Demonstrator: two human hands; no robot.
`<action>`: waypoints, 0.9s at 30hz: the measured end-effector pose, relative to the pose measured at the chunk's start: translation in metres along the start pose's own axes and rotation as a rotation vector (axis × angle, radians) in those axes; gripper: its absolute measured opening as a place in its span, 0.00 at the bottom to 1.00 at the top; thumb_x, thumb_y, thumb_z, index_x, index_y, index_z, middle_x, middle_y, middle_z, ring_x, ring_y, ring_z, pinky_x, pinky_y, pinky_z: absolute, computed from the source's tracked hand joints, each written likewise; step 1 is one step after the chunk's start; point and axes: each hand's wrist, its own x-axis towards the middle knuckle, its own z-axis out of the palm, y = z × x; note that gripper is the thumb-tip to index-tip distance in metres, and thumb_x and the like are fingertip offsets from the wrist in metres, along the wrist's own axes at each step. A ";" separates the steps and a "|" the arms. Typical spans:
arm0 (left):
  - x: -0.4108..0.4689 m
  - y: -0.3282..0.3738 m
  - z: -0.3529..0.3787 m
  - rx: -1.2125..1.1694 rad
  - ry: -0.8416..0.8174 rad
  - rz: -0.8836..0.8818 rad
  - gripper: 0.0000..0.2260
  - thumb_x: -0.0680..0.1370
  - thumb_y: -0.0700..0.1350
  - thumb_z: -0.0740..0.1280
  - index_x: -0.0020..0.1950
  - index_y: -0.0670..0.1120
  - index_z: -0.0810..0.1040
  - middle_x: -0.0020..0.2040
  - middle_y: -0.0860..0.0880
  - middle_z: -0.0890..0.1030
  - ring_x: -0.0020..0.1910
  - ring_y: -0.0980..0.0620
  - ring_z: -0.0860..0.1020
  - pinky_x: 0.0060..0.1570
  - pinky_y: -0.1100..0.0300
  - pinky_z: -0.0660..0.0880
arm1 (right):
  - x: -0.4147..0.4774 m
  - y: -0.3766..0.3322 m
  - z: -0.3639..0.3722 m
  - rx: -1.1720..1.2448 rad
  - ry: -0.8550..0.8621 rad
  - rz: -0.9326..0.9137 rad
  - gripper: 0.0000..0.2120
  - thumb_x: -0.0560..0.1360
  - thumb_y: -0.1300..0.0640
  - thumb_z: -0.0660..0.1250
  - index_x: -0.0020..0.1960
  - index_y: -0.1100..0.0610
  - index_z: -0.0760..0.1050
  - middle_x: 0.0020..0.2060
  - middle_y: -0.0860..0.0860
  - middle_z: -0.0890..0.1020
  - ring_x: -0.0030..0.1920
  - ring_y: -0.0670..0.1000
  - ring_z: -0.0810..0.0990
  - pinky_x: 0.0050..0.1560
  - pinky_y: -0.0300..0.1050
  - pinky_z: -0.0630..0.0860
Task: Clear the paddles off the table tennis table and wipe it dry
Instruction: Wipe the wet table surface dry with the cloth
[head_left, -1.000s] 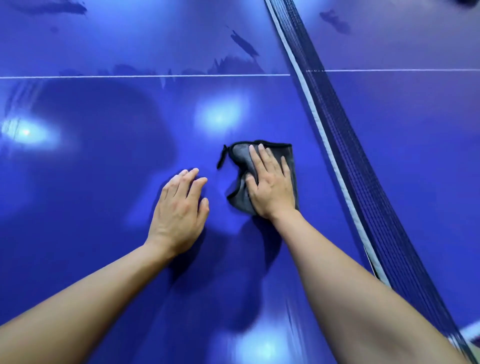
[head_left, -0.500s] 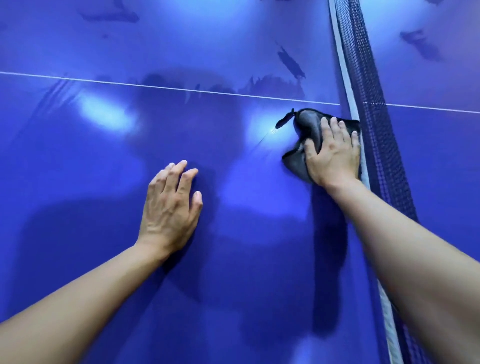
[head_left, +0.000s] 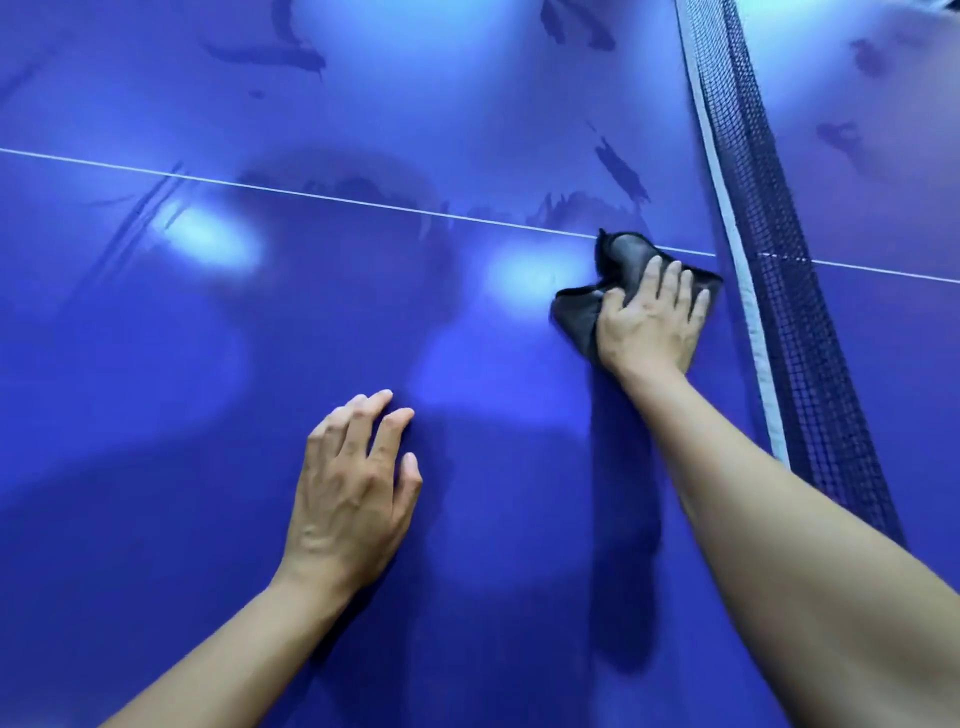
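Pressing a dark cloth (head_left: 577, 313) flat onto the blue desk (head_left: 208, 374) with the right hand (head_left: 649, 325), fingers straight, net (head_left: 779, 322) just to its right. Resting the left hand (head_left: 353, 493) palm down, fingers relaxed, holding nothing, nearer the body. Possibly damp streaks (head_left: 621, 171) beyond the cloth.

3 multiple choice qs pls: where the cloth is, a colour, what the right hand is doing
1. Where is the cloth? A) beside the net B) far from the net C) draped over the net
2. What colour is the table? A) green B) blue C) black
3. What is the right hand doing? A) pressing the cloth flat B) lifting the cloth C) holding a paddle
Answers: 1 A, the cloth nearly reaches the net's white band; 2 B, the top is blue throughout; 3 A, straight fingers lie on the cloth.
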 end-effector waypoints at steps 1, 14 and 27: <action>-0.003 0.000 0.000 0.002 0.003 -0.002 0.19 0.81 0.47 0.58 0.66 0.41 0.78 0.69 0.41 0.75 0.69 0.38 0.72 0.69 0.43 0.67 | -0.008 -0.025 0.001 -0.009 -0.012 -0.074 0.34 0.80 0.44 0.50 0.82 0.60 0.54 0.81 0.59 0.57 0.82 0.56 0.53 0.81 0.58 0.42; -0.019 0.007 0.002 0.047 -0.043 -0.012 0.22 0.79 0.46 0.57 0.72 0.43 0.73 0.74 0.42 0.72 0.75 0.40 0.67 0.77 0.46 0.58 | -0.019 -0.049 -0.002 0.011 -0.067 -0.533 0.32 0.79 0.47 0.48 0.81 0.57 0.60 0.80 0.53 0.62 0.81 0.50 0.56 0.81 0.54 0.42; -0.019 0.008 0.002 0.040 -0.054 -0.034 0.22 0.79 0.45 0.57 0.73 0.42 0.72 0.74 0.42 0.70 0.76 0.40 0.66 0.77 0.44 0.59 | -0.019 -0.032 -0.005 0.046 -0.048 -0.331 0.31 0.82 0.50 0.54 0.81 0.64 0.55 0.80 0.61 0.58 0.81 0.58 0.56 0.80 0.54 0.47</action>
